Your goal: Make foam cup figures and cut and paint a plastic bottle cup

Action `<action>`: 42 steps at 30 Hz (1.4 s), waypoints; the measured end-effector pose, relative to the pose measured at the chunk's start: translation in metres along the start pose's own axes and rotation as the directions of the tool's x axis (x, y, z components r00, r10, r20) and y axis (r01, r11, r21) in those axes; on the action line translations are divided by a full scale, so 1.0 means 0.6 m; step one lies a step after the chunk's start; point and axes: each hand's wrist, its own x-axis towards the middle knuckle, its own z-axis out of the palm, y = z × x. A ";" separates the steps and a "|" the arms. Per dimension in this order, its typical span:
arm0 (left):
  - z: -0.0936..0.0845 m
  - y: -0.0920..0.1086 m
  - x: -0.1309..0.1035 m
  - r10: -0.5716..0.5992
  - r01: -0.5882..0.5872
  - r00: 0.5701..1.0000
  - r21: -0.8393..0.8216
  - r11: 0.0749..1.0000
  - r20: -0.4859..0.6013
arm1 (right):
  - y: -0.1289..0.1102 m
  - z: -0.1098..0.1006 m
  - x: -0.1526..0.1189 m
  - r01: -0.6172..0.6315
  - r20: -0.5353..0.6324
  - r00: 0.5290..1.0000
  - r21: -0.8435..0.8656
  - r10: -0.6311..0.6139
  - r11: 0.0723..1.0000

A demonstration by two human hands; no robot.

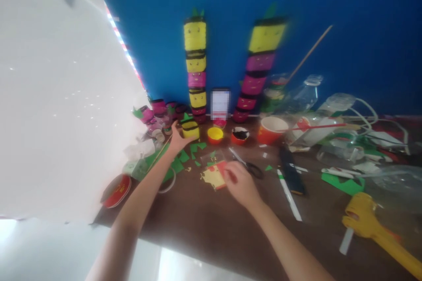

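My left hand (178, 140) is around a small yellow painted cup (190, 129) with black bands and green leaf points on top, standing at the back of the table. The fingers are on its left side and the thumb is at its front. My right hand (242, 185) is curled closed at the right edge of a cut-up yellow and red sheet (214, 175); whatever its fingertips hold is hidden. Just behind that hand lie black-handled scissors (253, 169). Green paper scraps (180, 160) are scattered between the hands.
Two tall stacks of painted cups, one yellow-topped (194, 37) and one leaning (253, 83), stand against the blue wall. Nearby are yellow paint (215, 133), black paint (240, 134) and a phone (220, 103). A yellow glue gun (362, 215) and plastic bottles crowd the right.
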 end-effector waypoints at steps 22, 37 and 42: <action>0.039 0.029 -0.165 -0.072 0.105 0.992 -0.366 0.924 0.103 | -0.021 -0.024 0.077 0.047 0.478 0.878 -0.161 0.036 0.986; 0.044 0.005 -0.166 -0.105 0.167 0.982 -0.460 0.872 0.156 | 0.000 -0.038 0.062 -0.027 0.369 0.927 -0.118 0.069 0.993; 0.045 0.005 -0.167 -0.072 0.130 0.987 -0.443 0.887 0.144 | 0.003 -0.032 0.062 0.004 0.386 0.921 -0.129 0.047 0.992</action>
